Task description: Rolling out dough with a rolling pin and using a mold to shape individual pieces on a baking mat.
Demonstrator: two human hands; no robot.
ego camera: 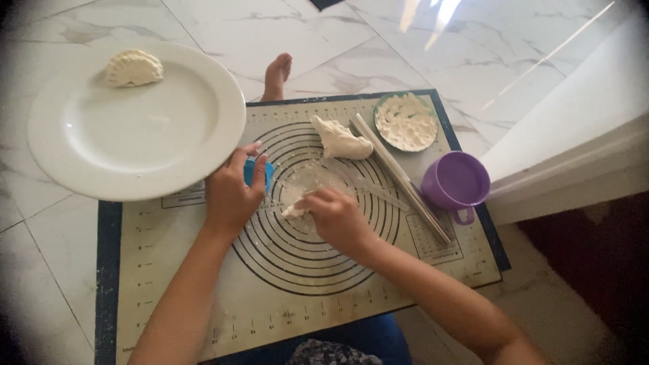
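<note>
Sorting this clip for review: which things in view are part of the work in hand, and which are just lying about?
In use:
- left hand on a blue plastic mould
- right hand lifting a thin round of white dough
- ringed silicone pastry mat

Lying about:
- white plate with one shaped dumpling
- lump of dough
- metal rolling pin
- purple cup
- green bowl of flour

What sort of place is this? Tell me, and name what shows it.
Probably a home floor used for dough work: a marble-look tiled floor, a ringed pastry mat laid on it, and a rolling pin beside a dough lump.
</note>
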